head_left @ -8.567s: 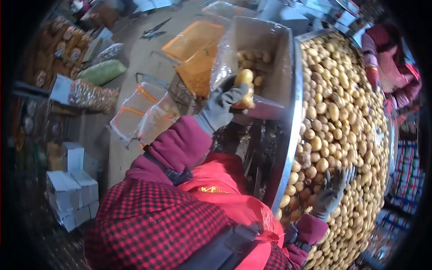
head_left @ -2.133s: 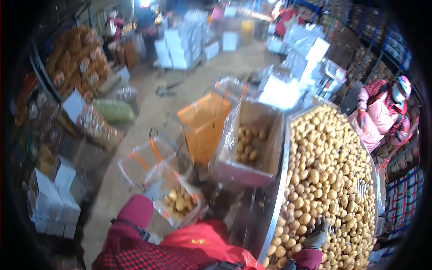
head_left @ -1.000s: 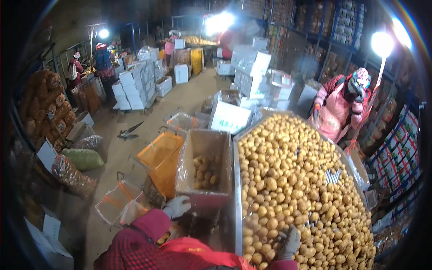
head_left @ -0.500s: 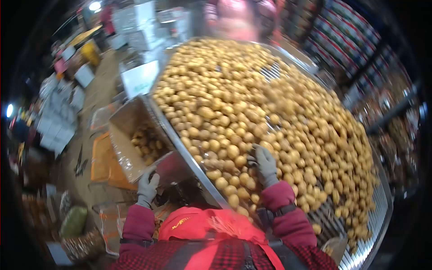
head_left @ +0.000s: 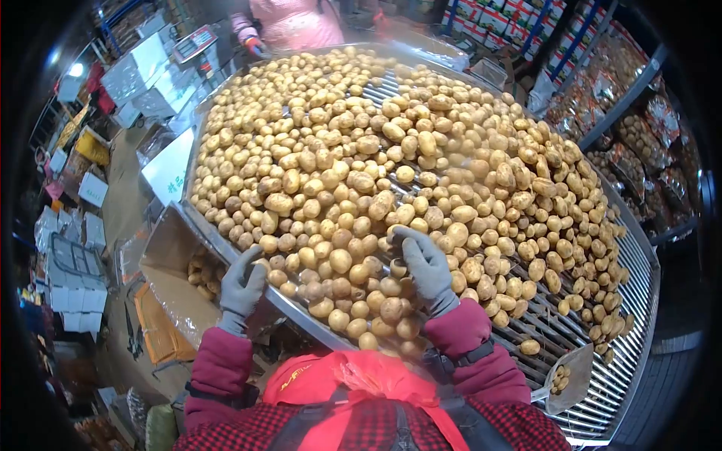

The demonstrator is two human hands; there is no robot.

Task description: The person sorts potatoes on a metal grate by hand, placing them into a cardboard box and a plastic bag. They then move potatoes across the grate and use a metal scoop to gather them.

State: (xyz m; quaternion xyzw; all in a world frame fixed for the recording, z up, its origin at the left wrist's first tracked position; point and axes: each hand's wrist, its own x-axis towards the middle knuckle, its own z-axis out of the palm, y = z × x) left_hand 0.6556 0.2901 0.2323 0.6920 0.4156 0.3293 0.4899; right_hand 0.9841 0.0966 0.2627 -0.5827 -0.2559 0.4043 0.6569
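Potatoes [head_left: 361, 180]: firm, round, probably apt to roll; cup one whole. Right hand [head_left: 425, 263] lies flat on them at 6 o'clock, fingers spread. Left hand [head_left: 242, 282], fingers open and holding nothing, sits at the tabletop [head_left: 617, 316] edge, 7 o'clock.

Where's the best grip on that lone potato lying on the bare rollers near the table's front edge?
Take the lone potato from above, fingers across its narrower width. It lies by itself on the rollers, nothing touching it, so its sides are free. The right hand is the nearer one.
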